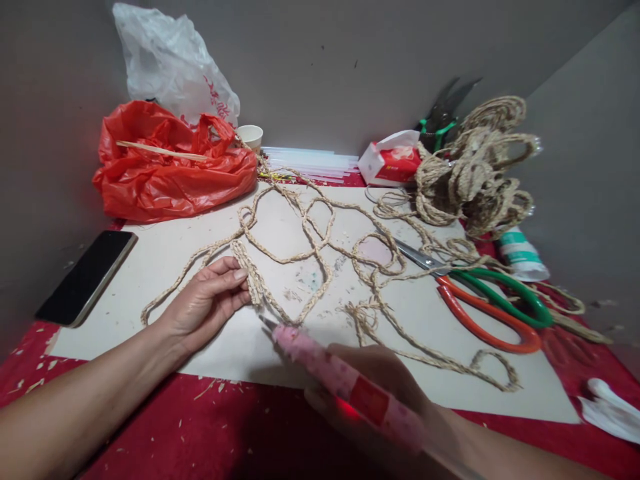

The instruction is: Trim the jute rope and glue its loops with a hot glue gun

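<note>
My left hand (215, 293) is closed on a short, flat piece of braided straw cord (247, 273), laid in side-by-side rows. From that piece the cord runs on in loose loops (310, 233) over the white board. My right hand (370, 373), partly blurred, is wrapped around a pink glue gun (345, 380) with a red patch and a glowing red light. The glue gun's metal nozzle points at the lower end of the braided piece, close by; whether they touch I cannot tell.
Large scissors (450, 280) with red and green handles lie at right, below bundled cord (475, 167). At the back are a red plastic bag (170, 173), paper cup (250, 137), white sticks (310, 163) and tissue pack (393, 163). A phone (87, 277) lies at left.
</note>
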Demonstrator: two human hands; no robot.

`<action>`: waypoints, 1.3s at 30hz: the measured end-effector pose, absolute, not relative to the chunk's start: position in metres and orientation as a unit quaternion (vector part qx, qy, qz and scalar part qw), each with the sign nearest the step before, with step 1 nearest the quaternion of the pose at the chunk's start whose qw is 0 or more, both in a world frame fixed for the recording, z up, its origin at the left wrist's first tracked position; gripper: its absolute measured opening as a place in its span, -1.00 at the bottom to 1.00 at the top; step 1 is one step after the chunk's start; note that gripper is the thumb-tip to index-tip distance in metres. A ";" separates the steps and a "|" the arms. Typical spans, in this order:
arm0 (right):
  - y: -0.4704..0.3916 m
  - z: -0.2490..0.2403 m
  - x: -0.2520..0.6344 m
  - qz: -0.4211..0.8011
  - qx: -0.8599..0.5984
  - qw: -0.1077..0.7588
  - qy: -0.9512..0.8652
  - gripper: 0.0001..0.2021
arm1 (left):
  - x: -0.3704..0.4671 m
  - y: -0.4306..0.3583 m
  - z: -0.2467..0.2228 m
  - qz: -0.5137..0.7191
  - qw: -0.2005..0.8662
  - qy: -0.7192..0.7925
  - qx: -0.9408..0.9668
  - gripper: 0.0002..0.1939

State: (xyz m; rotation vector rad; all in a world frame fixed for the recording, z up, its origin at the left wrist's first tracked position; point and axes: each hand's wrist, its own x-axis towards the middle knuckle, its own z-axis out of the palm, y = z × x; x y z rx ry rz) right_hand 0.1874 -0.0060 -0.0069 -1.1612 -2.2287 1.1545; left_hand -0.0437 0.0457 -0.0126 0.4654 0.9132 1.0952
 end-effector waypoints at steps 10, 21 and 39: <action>-0.002 -0.003 0.185 0.220 -0.414 0.075 -0.880 -0.84 | -0.044 0.043 -0.001 0.509 0.694 0.408 0.304 -0.85; -0.001 0.045 0.204 0.313 -0.347 0.194 -0.863 -0.91 | -0.041 0.026 0.018 0.525 0.613 0.426 0.410 -0.79; 0.022 0.044 0.195 0.411 -0.360 0.456 -0.703 -0.93 | 0.005 0.015 0.036 0.480 0.608 0.405 0.486 -0.79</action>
